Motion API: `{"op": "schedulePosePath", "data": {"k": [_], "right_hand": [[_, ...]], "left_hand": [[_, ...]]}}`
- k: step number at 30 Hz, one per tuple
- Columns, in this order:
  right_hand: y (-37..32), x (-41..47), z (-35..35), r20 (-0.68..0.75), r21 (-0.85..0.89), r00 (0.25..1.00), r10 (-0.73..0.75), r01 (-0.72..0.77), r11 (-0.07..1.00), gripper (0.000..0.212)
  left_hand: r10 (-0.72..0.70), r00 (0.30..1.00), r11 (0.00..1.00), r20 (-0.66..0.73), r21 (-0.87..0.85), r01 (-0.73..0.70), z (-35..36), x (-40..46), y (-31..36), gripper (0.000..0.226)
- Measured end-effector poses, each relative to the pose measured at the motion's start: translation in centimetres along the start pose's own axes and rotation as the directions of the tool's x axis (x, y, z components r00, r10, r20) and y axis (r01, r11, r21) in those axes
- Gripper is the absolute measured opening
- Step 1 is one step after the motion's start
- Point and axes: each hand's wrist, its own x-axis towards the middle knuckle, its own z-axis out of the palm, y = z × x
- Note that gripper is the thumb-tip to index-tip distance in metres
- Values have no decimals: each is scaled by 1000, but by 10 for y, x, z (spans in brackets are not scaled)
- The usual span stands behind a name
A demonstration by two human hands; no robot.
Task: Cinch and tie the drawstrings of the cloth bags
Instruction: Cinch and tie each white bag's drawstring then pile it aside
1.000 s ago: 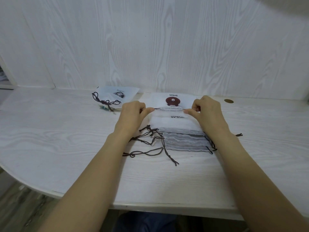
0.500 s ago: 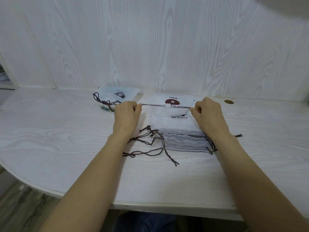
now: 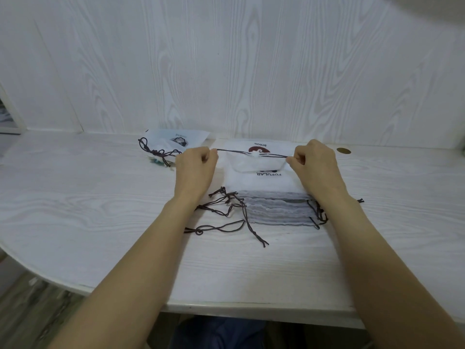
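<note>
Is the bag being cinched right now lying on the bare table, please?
No, the top bag, its drawstring pulled by the left hand and right hand, sits on the stack of bags.

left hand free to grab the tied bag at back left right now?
Probably not yet. The left hand grips one end of the taut drawstring. The tied bag lies just beyond it on the table, nothing between, once it lets go.

Fingers curled, tips hidden

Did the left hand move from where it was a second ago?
Yes. The left hand slid left, away from the bag stack toward the tied bag, pulling the drawstring taut.
</note>
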Motion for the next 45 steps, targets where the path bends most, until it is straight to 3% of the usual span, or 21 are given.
{"op": "schedulePosePath", "data": {"k": [5, 12, 14, 15, 17, 18, 20, 22, 26, 30, 33, 37, 39, 42, 44, 45], "right_hand": [[-5, -1, 0, 134, 88, 990, -45, 34, 996, 30], [-11, -3, -3, 88, 18, 995, -48, 47, 999, 35], [-17, -5, -7, 71, 212, 997, -2, -13, 977, 33], [-22, -6, -9, 98, 382, 994, 38, -73, 921, 31], [-32, -7, -11, 232, 689, 970, 79, -221, 690, 27], [-36, -9, -12, 316, 762, 946, 68, -296, 576, 25], [-41, -11, -13, 448, 788, 894, 20, -405, 463, 19], [-44, -13, -14, 509, 792, 860, -28, -456, 407, 13], [-51, -14, -11, 549, 822, 832, -79, -520, 232, 10], [-59, -19, -7, 583, 808, 791, -183, -588, 31, 13], [-62, -20, -4, 599, 785, 769, -223, -619, -25, 14], [-64, -22, -1, 600, 794, 769, -223, -606, 45, 16], [-63, -23, -1, 567, 823, 803, -184, -544, 163, 22], [-59, -22, -3, 370, 796, 924, -97, -262, 545, 19], [-53, -21, -2, 128, 555, 985, -118, 27, 831, 17], [-50, -20, -1, 37, 426, 984, -173, 141, 894, 16]], "left_hand": [[-36, 960, 954, 279, -276, 116, 2, -8, 16, 42], [-47, 934, 826, 355, -512, 236, -4, -9, 27, 31], [-27, 911, 764, 411, -580, 284, -3, -9, 28, 31], [-12, 894, 707, 448, -628, 325, -1, -10, 29, 30], [8, 869, 579, 494, -711, 399, 4, -12, 32, 27], [9, 865, 525, 502, -738, 423, 6, -13, 34, 26], [13, 860, 463, 511, -765, 448, 7, -15, 37, 25], [22, 852, 487, 524, -749, 448, 7, -15, 37, 25], [25, 854, 550, 520, -721, 422, 9, -17, 38, 28], [18, 855, 497, 519, -746, 442, 7, -18, 42, 27], [13, 844, 445, 536, -759, 475, 4, -16, 41, 26], [18, 838, 411, 545, -768, 491, 2, -15, 42, 28], [11, 834, 408, 551, -764, 500, 0, -14, 42, 32], [-27, 839, 478, 543, -730, 488, -2, -13, 43, 38], [-50, 850, 543, 525, -700, 464, -2, -13, 42, 42], [-59, 855, 570, 514, -686, 452, -1, -13, 41, 43]]}}
